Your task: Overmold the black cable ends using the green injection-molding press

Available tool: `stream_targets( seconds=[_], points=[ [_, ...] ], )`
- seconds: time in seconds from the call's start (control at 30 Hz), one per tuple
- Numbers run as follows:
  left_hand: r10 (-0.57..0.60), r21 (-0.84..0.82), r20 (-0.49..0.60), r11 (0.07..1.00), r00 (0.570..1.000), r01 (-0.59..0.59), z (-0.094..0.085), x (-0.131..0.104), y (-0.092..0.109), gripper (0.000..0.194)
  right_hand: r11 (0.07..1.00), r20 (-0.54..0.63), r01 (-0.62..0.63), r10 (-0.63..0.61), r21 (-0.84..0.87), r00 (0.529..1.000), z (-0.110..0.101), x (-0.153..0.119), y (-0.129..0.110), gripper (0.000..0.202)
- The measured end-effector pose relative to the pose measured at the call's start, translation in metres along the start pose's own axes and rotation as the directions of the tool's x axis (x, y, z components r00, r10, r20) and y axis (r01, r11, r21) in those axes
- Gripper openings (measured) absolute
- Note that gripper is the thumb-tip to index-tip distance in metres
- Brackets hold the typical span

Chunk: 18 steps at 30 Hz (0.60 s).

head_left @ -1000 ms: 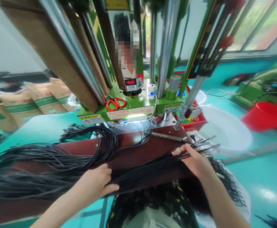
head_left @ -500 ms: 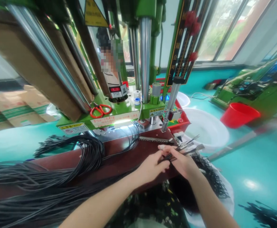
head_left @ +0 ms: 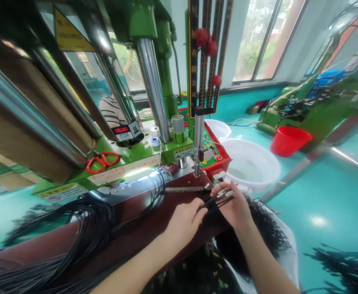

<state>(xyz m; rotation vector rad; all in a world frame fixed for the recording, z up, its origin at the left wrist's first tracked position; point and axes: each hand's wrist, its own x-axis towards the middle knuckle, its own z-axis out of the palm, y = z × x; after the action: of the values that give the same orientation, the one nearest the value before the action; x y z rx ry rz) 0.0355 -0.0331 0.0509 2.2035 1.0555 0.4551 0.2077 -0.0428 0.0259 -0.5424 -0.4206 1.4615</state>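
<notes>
My left hand (head_left: 185,220) is closed around a small bunch of black cables (head_left: 211,201) in front of me. My right hand (head_left: 236,206) is turned palm inward, its fingers curled about the ends of the same bunch, where metal tips show. Both hands are close together above the brown tabletop (head_left: 154,232), near its right end. To the left, a looped bundle of black cables (head_left: 96,220) lies on the table. Thin cables (head_left: 158,185) run from the lit metal plate under the green machine (head_left: 142,157) towards that bundle.
Red-handled scissors (head_left: 103,162) lie on the machine's ledge. A red control box (head_left: 218,157) and a white tub (head_left: 251,163) stand beyond my hands. A white bag (head_left: 293,253) with black pieces is at my right; a red bucket (head_left: 290,141) stands farther off. A person's striped sleeve (head_left: 113,110) shows behind the machine.
My view has swung right. My right hand has turned so its palm faces inward, and the metal tips that stuck out past it now lie among its fingers. The left hand stays on the cables.
</notes>
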Motion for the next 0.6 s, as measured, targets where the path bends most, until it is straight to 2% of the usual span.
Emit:
stream_targets(
  seconds=[0.1, 0.17, 0.27, 0.47, 0.53, 0.6],
  points=[
    [0.033, 0.173, -0.064, 0.985, 0.997, -0.021, -0.009, 0.003, 0.004, 0.023, 0.999, -0.057, -0.016, 0.018, 0.042, 0.998, -0.005, 0.002, 0.004, 0.022],
    [0.042, 0.204, -0.092, 0.979, 0.995, -0.022, -0.014, 0.008, 0.007, 0.022, 1.0, -0.089, 0.017, -0.016, 0.019, 0.996, -0.006, 0.002, 0.006, 0.02],
    [0.048, 0.111, -0.051, 0.993, 0.998, -0.042, -0.017, 0.021, 0.013, 0.018, 0.997, -0.038, 0.061, -0.063, -0.057, 0.997, -0.001, -0.002, 0.004, 0.02],
    [0.038, -0.195, 0.007, 0.98, 0.999, -0.036, -0.006, 0.041, 0.018, 0.017, 0.986, 0.02, 0.033, -0.03, -0.166, 0.999, 0.008, -0.009, -0.007, 0.026],
    [0.019, -0.397, 0.144, 0.917, 0.989, 0.041, -0.001, 0.043, 0.016, 0.016, 0.979, 0.032, 0.015, -0.009, -0.205, 0.999, 0.008, -0.009, -0.009, 0.028],
    [0.045, -0.613, 0.354, 0.766, 0.934, 0.195, 0.003, 0.043, 0.014, 0.016, 0.963, 0.033, -0.004, 0.013, -0.268, 0.999, 0.007, -0.01, -0.012, 0.03]
  ],
)
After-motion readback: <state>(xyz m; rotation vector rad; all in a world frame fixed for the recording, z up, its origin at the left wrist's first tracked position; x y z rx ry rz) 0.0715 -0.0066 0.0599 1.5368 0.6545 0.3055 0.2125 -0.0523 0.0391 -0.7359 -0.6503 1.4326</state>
